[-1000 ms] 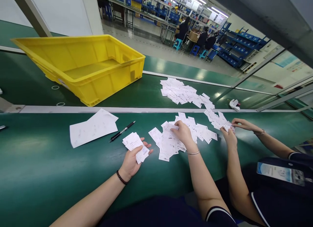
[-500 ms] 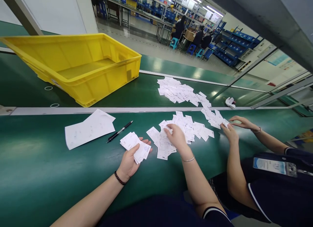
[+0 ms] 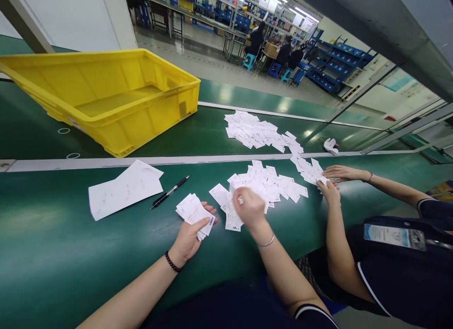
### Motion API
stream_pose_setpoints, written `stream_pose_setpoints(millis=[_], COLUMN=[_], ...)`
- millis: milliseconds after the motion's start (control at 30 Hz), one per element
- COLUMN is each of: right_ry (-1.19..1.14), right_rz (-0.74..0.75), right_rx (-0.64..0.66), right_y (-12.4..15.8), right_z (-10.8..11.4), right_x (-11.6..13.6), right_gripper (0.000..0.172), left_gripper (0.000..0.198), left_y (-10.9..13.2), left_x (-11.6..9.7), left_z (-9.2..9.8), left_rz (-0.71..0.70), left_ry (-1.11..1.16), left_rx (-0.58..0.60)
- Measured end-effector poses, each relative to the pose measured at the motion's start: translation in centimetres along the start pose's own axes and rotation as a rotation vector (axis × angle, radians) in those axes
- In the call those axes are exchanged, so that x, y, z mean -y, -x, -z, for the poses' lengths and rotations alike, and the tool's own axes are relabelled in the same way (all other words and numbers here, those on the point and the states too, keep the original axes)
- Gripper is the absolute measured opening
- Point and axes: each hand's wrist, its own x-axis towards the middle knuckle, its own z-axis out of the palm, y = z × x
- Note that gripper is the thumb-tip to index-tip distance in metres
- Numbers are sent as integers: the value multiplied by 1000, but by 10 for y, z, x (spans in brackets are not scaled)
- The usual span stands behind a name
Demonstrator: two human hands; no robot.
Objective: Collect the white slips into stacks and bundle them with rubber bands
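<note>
My left hand (image 3: 187,239) grips a small fanned stack of printed white paper slips (image 3: 193,211), thumb on top and fingers beneath. My right hand (image 3: 252,210), slightly smeared by motion, hangs over the near side of a loose pile of paper slips (image 3: 283,185). Its fingers are curled in; a small whitish bit shows at them, too blurred to name. Left of the stack, a black pen (image 3: 170,193) lies beside overlapping white sheets (image 3: 123,192).
A yellow plastic bin (image 3: 152,116) stands at the back left. Farther back is another heap of slips (image 3: 251,130). At right, a co-worker's hands (image 3: 331,189) handle slips from a smaller spread (image 3: 306,168). A white object (image 3: 331,146) lies behind them.
My right hand has shifted slightly left and its fingers have curled in more. A slip with a dark printed mark now tops the stack in my left hand. The co-worker's far hand has moved left.
</note>
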Motion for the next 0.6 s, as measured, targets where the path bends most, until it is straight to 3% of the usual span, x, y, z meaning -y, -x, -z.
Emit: stream_pose_setpoints(millis=[67,133,233,333,433,533,600], right_ry=[-157,-305,-503,-442,-105,52,16], right_rz=[123,114,33,-169,-502,-637,-681], right_rx=[86,189,285,293,382,538,537], right_y=[10,14,6,-6,-8,3,11], right_z=[-1,-1,8,25,40,46,48], right_x=[42,74,78,30,-38,-85,-98], right_gripper=[25,27,29,31,41,63,52], left_gripper=[54,60,49,37,39,38,38], left_y=[1,1,1,1,2,3,2], left_x=[5,7,6,0,-4,-4,-3], left_z=[0,1,2,1,-1,-1,0], left_rz=[-61,-92,-61,36,88,110,119], left_ry=[-102,-175,-106,10,23,11,4], left_rx=[3,13,-16,-30,12,10,14])
